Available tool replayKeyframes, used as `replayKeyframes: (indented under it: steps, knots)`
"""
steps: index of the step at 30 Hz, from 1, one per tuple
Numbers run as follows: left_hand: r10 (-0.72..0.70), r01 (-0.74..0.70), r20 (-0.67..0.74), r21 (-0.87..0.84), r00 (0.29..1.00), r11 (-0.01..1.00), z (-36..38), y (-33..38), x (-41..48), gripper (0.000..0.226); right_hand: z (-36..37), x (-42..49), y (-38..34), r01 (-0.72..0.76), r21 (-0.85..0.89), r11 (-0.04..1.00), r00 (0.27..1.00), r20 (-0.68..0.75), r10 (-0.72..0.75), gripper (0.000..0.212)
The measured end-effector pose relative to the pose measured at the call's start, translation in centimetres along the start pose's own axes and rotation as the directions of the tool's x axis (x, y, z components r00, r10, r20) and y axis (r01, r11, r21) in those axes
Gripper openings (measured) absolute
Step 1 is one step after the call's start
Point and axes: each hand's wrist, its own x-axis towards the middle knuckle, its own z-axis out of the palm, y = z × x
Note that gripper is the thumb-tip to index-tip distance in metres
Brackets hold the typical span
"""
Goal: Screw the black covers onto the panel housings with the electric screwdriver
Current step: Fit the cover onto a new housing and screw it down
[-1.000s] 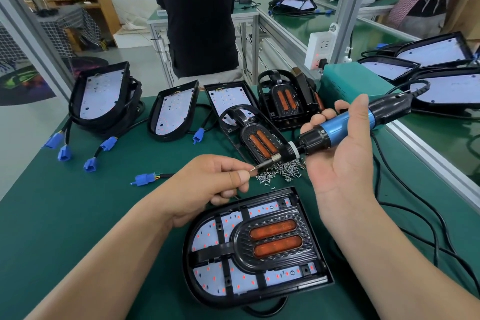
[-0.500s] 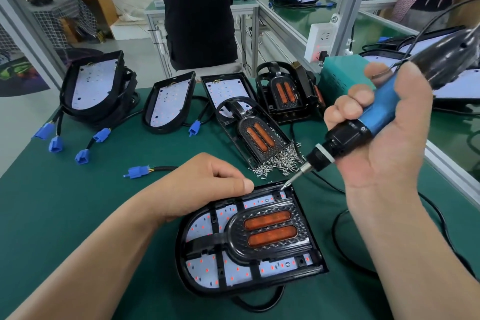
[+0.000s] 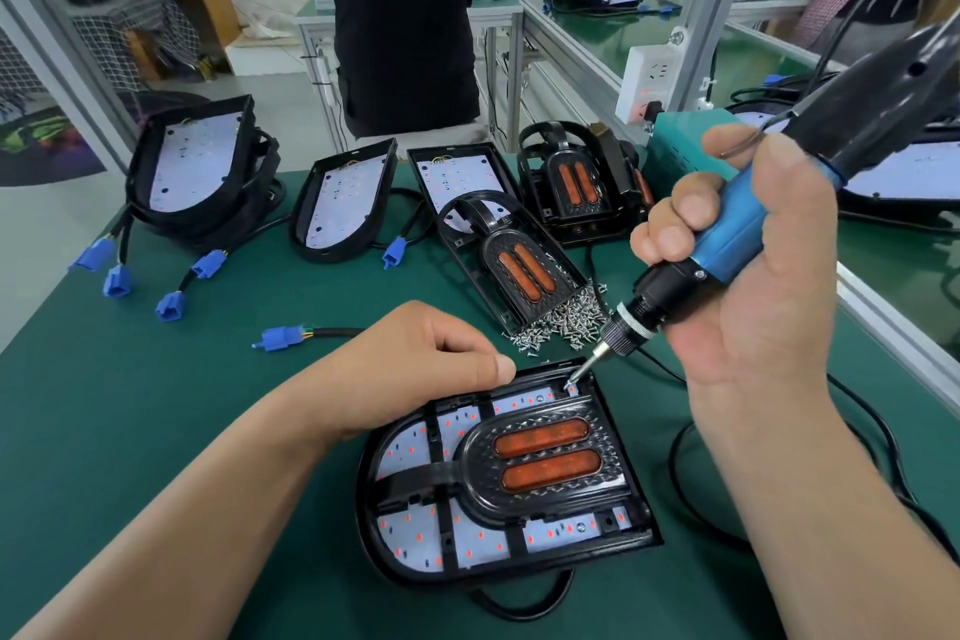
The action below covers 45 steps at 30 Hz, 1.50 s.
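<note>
**Black cover seated on the nearest panel housing**

Black cover (image 3: 540, 463), glossy ribbed plastic with two amber oblong lenses, sits on the D-shaped panel housing (image 3: 395, 499) near the front of the green mat (image 3: 156, 405). The right hand (image 3: 753, 286) wraps fully around the blue-and-black electric screwdriver (image 3: 727, 244), its bit tilted down into the housing's far corner. The left hand (image 3: 415, 369), fingers curled, presses on the housing's far edge. One pile of small silver screws (image 3: 566, 317) lies just beyond. Four blue connectors (image 3: 117, 281) lie to the left.
</note>
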Motion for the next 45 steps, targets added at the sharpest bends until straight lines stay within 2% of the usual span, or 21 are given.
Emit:
replayKeyframes:
  steps: [2,7,11,15,21,26,30,33,41,45]
  knots:
    - [-0.001,0.001,-0.002,0.008,1.0,1.0,0.0,0.0,0.0,0.051,0.1,0.0,0.2,0.057,-0.045,0.997,0.998,-0.02,-0.058,0.02]
    - [-0.003,0.003,-0.017,0.03,1.0,1.0,0.1,0.1,-0.1,0.047,0.4,-0.1,0.2,0.052,-0.056,0.997,0.999,0.005,-0.052,0.02]
    - [0.025,-0.021,-0.044,0.1,0.999,0.995,0.3,0.2,0.0,0.036,0.5,-0.2,0.2,0.062,-0.072,0.995,0.993,0.107,-0.054,0.022]
    - [0.048,-0.038,-0.063,0.16,0.997,0.986,0.8,0.3,0.0,0.035,1.1,-0.5,0.4,0.072,-0.11,0.991,0.971,0.233,-0.045,0.044]
    - [0.044,-0.033,-0.054,0.197,0.998,0.98,1.3,0.0,0.0,0.035,1.6,-0.8,1.2,0.043,-0.164,0.986,0.964,0.264,0.002,0.05]
    - [0.043,-0.034,-0.063,0.137,0.997,0.99,1.5,-0.3,-0.1,0.024,1.6,-0.7,1.0,0.016,-0.171,0.985,0.973,0.231,0.024,0.044]
    - [0.049,-0.037,-0.078,0.155,0.996,0.987,1.8,-0.6,0.0,0.023,1.9,-0.7,0.9,-0.014,-0.182,0.983,0.981,0.19,0.049,0.019]
    - [0.051,-0.036,-0.087,0.17,0.995,0.985,1.9,-0.5,0.0,0.023,2.5,-0.6,0.7,-0.028,-0.223,0.974,0.971,0.224,0.079,0.009]
    - [0.063,-0.044,-0.09,0.194,0.994,0.98,1.9,-0.6,0.2,0.024,3.2,0.2,1.1,-0.089,-0.265,0.96,0.945,0.282,0.166,0.014]
    - [0.082,-0.062,-0.092,0.21,0.992,0.976,1.9,-0.7,0.3,0.025,2.8,0.2,1.3,-0.091,-0.233,0.968,0.921,0.349,0.17,0.007]
